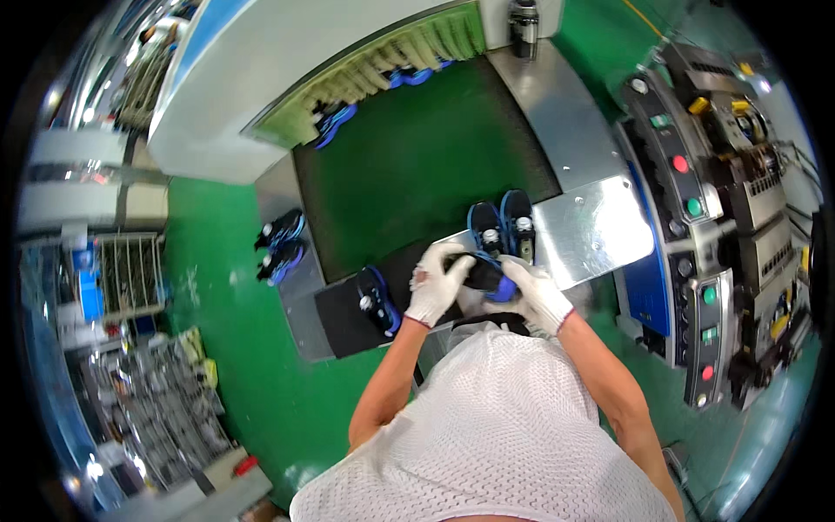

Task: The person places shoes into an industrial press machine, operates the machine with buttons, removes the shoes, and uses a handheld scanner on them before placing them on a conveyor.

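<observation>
1. My left hand (437, 285), in a white glove with a dark red hem, has its fingers closed round one side of a dark shoe (484, 276).
2. My right hand (534, 294), gloved the same way, grips the other side, where a purple-blue sole shows (some of those fingers are hidden, so I cannot tell how each one lies).
3. The shoe sits between my two hands, tilted, just in front of me at the near edge of the worktop, right of its middle.
4. Just beyond my fingers, a pair of black shoes (518, 224) with blue trim stands side by side by the near right corner of the green belt (409, 165), toes pointing away from me.
5. To the left of my left hand, a single shoe (377, 301) with a purple-blue sole lies on the black mat (337, 318) along the near edge.
6. Farther left, two more shoes (280, 247) rest together on the worktop's left metal edge.
7. At the far edge of the belt, a pale fringe curtain (374, 74) hangs, with shoes (335, 124) near its left end and others below its middle.
8. A dark bottle (524, 28) stands at the far right corner; off the right edge is a machine (683, 174) with red and green buttons.
</observation>
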Motion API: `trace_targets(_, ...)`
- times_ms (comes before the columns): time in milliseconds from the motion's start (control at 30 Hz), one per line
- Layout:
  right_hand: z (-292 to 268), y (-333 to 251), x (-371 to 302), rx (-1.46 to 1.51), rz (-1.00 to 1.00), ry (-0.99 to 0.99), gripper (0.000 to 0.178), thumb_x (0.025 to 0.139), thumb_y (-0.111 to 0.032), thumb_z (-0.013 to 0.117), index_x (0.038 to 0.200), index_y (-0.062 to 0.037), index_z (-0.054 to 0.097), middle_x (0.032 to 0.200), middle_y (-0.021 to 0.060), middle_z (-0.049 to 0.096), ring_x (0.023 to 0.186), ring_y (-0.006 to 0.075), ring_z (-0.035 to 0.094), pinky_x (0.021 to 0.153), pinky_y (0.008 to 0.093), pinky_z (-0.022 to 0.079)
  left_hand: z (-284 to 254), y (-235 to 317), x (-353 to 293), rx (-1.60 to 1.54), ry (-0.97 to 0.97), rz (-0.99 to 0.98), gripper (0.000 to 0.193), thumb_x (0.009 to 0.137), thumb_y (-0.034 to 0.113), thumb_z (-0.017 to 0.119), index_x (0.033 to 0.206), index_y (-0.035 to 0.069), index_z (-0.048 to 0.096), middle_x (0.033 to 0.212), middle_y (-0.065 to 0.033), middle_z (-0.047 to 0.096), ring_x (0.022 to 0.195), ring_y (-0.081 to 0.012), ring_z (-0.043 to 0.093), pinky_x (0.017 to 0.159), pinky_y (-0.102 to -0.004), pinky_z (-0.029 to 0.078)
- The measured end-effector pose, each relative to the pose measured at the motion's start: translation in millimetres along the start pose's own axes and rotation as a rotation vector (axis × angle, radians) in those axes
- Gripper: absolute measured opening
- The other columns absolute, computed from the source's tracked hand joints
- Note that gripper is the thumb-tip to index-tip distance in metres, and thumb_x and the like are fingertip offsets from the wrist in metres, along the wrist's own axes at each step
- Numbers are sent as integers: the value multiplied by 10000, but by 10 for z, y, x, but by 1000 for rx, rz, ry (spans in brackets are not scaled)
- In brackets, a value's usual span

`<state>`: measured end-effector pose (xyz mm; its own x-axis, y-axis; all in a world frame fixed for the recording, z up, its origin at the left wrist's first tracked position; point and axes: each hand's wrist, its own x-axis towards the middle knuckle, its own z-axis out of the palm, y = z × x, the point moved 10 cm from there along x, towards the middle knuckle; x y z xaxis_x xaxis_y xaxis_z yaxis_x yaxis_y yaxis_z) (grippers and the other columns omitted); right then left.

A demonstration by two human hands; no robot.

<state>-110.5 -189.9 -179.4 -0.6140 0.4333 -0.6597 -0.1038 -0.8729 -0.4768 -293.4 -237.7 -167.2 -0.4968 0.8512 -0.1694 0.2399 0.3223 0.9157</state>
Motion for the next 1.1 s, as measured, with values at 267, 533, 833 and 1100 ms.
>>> trace_targets(267,-518,-50,-17,-441,25,104,537,1040,-224,567,1464,75,426,1287,219,638,1078,305,694,874,391,601,-595,-501,-432,708,90,181,269,779,120,781,1036,99,705,1147,-96,665,1041,-352,601,892,-449,496)
trace_targets(533,-579,-334,193,-726,24,289,539,1017,-255,604,1454,32,474,1241,141,679,1019,235,696,804,321,597,-1367,-772,-435,532,190,89,417,821,254,794,1179,73,678,1263,-150,650,1201,-365,587,1041,-467,464)
trace_targets(833,-1403,-455,-235,-589,2,666,456,1007,-257,624,1355,31,558,982,93,690,718,132,637,599,311,570,-4475,-1960,-95,717,946,-343,608,869,268,719,1387,-1,548,1374,-220,574,1294,-399,532,1105,-504,404)
trace_targets(1100,-1695,-373,-302,-653,143,788,456,1018,-263,587,1394,-17,507,1107,153,637,877,276,701,668,379,610,-4870,-2843,142,603,997,-840,637,838,470,715,1277,21,610,1235,-229,673,1142,-422,631,982,-496,500)
